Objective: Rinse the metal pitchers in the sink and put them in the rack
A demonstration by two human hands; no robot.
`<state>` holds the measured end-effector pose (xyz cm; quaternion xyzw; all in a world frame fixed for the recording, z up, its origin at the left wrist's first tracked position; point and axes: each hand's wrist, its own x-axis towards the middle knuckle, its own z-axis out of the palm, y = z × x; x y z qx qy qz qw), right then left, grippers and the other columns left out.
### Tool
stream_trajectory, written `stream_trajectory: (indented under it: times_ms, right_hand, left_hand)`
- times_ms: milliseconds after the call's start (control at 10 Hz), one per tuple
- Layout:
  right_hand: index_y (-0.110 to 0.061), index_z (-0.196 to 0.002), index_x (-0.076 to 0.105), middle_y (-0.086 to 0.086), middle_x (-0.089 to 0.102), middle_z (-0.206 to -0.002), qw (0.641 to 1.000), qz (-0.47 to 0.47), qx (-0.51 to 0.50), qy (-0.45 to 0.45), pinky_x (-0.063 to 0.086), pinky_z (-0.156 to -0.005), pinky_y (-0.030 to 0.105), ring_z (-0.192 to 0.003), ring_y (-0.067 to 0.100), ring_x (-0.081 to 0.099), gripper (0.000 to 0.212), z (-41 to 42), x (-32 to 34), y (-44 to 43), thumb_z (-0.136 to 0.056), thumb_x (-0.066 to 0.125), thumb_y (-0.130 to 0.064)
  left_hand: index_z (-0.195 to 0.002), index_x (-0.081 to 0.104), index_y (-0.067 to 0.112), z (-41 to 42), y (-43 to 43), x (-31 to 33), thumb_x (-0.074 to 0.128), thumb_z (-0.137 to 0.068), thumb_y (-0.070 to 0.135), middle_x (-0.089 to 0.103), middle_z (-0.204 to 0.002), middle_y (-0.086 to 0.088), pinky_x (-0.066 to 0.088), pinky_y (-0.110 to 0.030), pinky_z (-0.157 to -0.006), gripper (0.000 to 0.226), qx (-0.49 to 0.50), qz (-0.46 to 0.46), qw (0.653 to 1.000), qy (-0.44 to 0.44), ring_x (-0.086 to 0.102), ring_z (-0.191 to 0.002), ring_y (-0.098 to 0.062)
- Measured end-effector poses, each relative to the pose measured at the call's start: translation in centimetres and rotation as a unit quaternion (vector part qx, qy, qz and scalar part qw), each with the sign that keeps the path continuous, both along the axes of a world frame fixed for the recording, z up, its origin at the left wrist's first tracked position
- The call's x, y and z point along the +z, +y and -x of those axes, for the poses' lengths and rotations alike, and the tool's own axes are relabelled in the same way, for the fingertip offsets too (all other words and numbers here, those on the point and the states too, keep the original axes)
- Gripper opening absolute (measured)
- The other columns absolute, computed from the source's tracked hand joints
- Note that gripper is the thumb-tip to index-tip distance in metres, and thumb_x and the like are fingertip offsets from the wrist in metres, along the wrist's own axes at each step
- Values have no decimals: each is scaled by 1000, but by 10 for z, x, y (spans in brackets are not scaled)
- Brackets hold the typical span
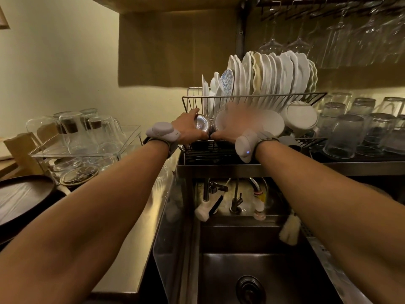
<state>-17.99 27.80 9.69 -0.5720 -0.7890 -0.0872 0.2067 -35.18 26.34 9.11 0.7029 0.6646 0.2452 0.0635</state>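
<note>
Above the sink (219,270), at the rack's (252,96) near left corner, the left hand (186,129) curls its fingers around a metal pitcher (202,126). Just right of it, the blurred right hand (236,123) spreads released fingers over a white bowl (274,125).

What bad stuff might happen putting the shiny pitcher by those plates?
The metal pitcher in the left hand is close beside a white bowl in the crowded rack and might chip it. The blurred right hand, over that bowl, may bump it. If the pitcher slips, it could drop into the sink below.
</note>
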Motion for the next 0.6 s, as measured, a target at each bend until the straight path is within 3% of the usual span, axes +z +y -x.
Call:
stream_trajectory:
  times_ms: [100, 300, 400, 500, 600]
  right_hand:
    - [-18, -136, 35, 14, 44, -135, 1000, 5, 5, 6, 31, -100, 51, -123, 36, 45, 92, -3, -2, 0, -66, 68, -67]
    - [-21, -137, 38, 9, 43, -139, 999, -18, 32, 27, 30, -101, 53, -127, 32, 42, 84, -27, -3, -16, -71, 63, -66]
    - [-23, -135, 44, 5, 46, -138, 997, -32, 63, 44, 30, -103, 52, -128, 27, 42, 69, -49, -6, -36, -79, 59, -61]
    - [-18, -117, 58, 5, 59, -119, 989, -105, 75, 79, 39, -96, 44, -112, 26, 53, 44, -85, -28, -69, -84, 57, -47]
    - [-20, -108, 59, 3, 64, -108, 990, 0, 87, 107, 46, -88, 39, -99, 25, 60, 29, -130, -87, -91, -86, 57, -39]
  left_hand:
    - [-149, 21, 18, -2, -2, 0, 73, -71, 37, 49, -138, -10, 49, -42, -98, 96, 2, -1, 1000, 6, 54, -118, -29]
    - [-150, 20, 22, -22, -21, 1, 69, -76, 49, 25, -156, -11, 33, -49, -113, 92, 48, -30, 997, 61, 29, -142, -31]
    - [-146, 31, 25, -46, -44, -2, 65, -77, 53, 31, -153, -8, 36, -51, -110, 82, 75, -103, 988, 89, 33, -141, -29]
    - [-128, 52, 16, -90, -84, -30, 65, -81, 37, 50, -133, -9, 45, -41, -99, 53, 89, -241, 965, 53, 51, -121, -27]
    - [-129, 50, 24, -127, -115, -96, 61, -83, 42, 54, -131, -6, 45, -45, -99, 51, 47, -65, 996, 27, 53, -119, -27]
